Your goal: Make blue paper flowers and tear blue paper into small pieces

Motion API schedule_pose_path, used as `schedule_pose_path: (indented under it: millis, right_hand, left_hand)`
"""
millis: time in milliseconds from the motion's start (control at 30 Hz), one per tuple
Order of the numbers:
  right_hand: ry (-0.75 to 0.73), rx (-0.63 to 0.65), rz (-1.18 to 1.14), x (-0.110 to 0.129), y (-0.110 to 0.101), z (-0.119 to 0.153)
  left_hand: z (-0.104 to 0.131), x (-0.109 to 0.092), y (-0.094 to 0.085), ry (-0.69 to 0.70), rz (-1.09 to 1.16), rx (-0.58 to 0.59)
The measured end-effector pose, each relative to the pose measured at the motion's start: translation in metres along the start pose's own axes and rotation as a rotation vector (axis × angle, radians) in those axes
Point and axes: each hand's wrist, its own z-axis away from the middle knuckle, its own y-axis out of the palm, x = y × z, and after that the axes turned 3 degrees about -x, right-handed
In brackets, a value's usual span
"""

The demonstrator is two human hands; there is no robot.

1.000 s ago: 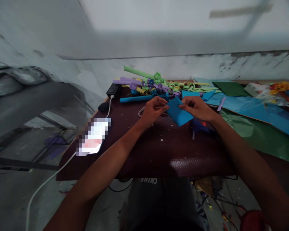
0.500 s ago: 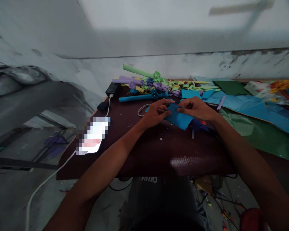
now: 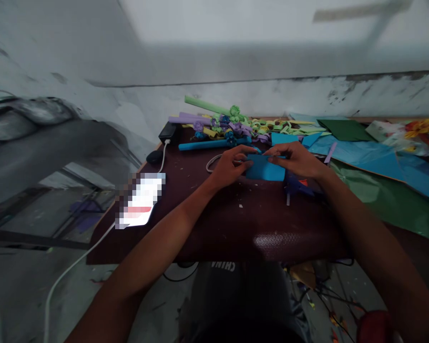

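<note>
A small blue sheet of paper (image 3: pixel 265 169) is held between both hands above the dark red tabletop (image 3: pixel 214 224). My left hand (image 3: pixel 230 164) pinches its left edge, thumb in front and fingers behind. At the right edge, my right hand (image 3: pixel 296 159) grips the same paper with thumb and fingertips. The paper's top edge lies partly hidden under the fingers. Close beyond the hands is a blue paper tube (image 3: pixel 210 144), and a pale cord loop (image 3: pixel 211 164) lies by the left hand. Below the right wrist sits a dark blue object (image 3: pixel 298 186) with an orange-red spot, partly covered.
Paper flowers and curled strips (image 3: pixel 268 127) are heaped at the back with a green tube (image 3: pixel 205 104). Blue sheets (image 3: pixel 361 157) and green sheets (image 3: pixel 386 205) cover the right side. A lit phone (image 3: pixel 141 200) and a black adapter (image 3: pixel 168 132) with a white cable are at left.
The blue paper has turned from a slanted position to nearly level, and its lower edge has come up. Both hands keep their hold; the view has shifted slightly.
</note>
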Motion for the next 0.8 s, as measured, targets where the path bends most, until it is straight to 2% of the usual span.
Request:
schedule_pose_path:
  millis: [267, 333, 400, 467, 567, 633, 700, 767, 800]
  right_hand:
    - [-0.066, -0.019, 0.104, -0.009, 0.002, 0.0]
    - [-0.062, -0.017, 0.147, -0.01, 0.001, 0.0]
    - [-0.056, -0.014, 0.18, -0.011, -0.001, 0.0]
    - [-0.059, -0.011, 0.209, -0.011, -0.003, 0.0]
    - [-0.07, -0.002, 0.259, -0.008, -0.004, 0.0]
    - [-0.077, -0.001, 0.276, -0.004, -0.003, 0.001]
    - [-0.086, -0.009, 0.286, -0.001, -0.002, 0.001]
    - [-0.085, -0.016, 0.292, 0.001, -0.001, 0.001]
    - [-0.079, -0.02, 0.292, 0.001, -0.001, 0.001]
  left_hand:
    - [-0.003, 0.007, -0.002, 0.016, -0.05, 0.039]
    - [-0.002, -0.003, -0.006, 0.02, -0.141, -0.015]
    - [0.01, -0.023, -0.014, 0.031, -0.279, -0.112]
    - [0.039, -0.047, -0.027, 0.096, -0.438, -0.18]
    - [0.115, -0.069, -0.056, 0.212, -0.798, -0.409]
    - [0.174, -0.066, -0.08, 0.147, -1.004, -0.559]
    - [0.227, -0.054, -0.105, 0.018, -1.142, -0.673]
    - [0.264, -0.04, -0.124, -0.073, -1.219, -0.7]
    - [0.275, -0.036, -0.13, -0.085, -1.241, -0.699]
